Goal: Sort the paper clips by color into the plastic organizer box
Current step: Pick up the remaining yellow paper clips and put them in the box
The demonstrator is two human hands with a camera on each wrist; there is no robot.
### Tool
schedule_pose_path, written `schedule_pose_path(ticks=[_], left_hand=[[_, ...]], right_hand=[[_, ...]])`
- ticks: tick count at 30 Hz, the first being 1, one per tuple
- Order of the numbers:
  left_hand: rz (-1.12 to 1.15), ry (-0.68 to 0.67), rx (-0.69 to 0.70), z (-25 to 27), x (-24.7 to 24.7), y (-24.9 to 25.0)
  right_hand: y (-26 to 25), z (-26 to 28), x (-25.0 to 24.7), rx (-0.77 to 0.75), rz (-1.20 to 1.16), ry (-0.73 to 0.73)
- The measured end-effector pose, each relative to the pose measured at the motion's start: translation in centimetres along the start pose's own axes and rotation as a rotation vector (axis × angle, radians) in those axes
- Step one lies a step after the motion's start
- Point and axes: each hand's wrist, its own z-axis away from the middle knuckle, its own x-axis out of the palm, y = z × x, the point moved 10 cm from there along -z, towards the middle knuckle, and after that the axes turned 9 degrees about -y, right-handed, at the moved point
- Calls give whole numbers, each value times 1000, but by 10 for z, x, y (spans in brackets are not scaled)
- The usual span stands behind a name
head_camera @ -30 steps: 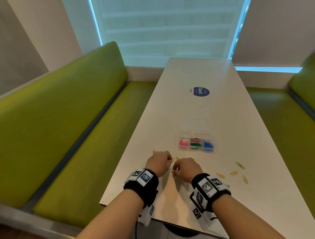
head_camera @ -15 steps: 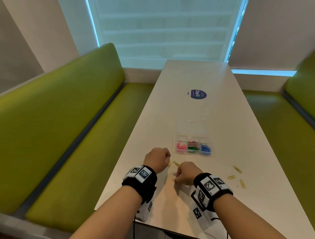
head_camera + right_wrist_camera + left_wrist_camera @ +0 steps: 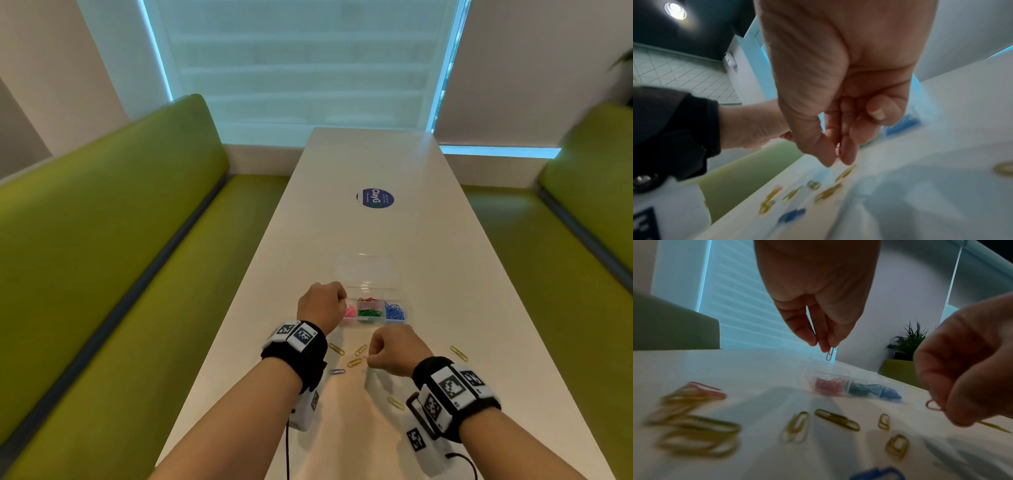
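A red paper clip is pinched by the left hand above the box; it should be released only over the red compartment. Another reddish clip is pinched by the right hand.

Table: long white table, running from near to far
Benches: green bench left, another right
Window: blind-covered window at far end, glowing blue
Walls: pale
Plant: potted plant, far right
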Motion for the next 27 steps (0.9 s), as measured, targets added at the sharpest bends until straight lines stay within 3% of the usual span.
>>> schedule_pose_path(ticks=[10, 20, 27], left_hand=[[19, -30, -27, -26, 14, 0], [18, 75, -80, -12, -13, -47], [27, 93, -189, 6, -31, -96]], right_hand=[[33, 0, -39, 42, -62, 143], [-17, -36, -62, -49, -65, 223], [-34, -59, -57, -7, -42, 201]])
